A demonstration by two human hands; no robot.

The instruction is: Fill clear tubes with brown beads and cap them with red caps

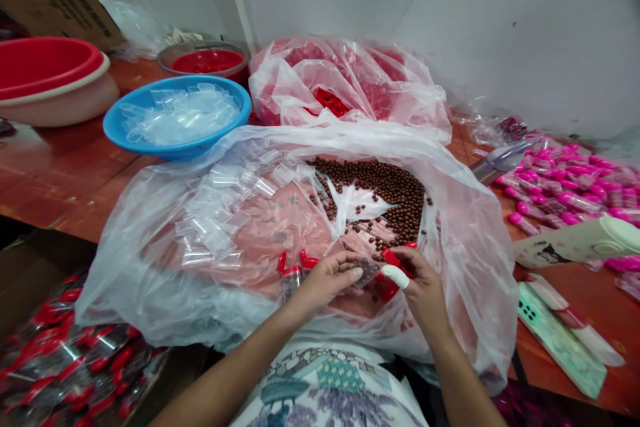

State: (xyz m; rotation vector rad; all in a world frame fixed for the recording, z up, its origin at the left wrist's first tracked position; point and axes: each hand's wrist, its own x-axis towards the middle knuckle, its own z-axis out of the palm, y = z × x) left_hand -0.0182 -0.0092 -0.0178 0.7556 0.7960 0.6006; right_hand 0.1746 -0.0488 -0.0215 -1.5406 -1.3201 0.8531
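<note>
My left hand is closed on a small clear tube with brown balls inside. Close to its mouth, my right hand pinches a red cap; one of its fingers wears a white cover. Both hands are over a translucent plastic sheet. Behind them lies a spread of brown balls. To the left, several empty clear tubes are scattered on the sheet. A red-capped tube rests beside my left forearm. More red caps lie partly hidden under my right hand.
A blue basin of clear pieces stands back left, near nested red and white basins. A bag of red parts sits behind. At right are pink-capped tubes, a cream bottle and a phone. Filled red-capped tubes lie lower left.
</note>
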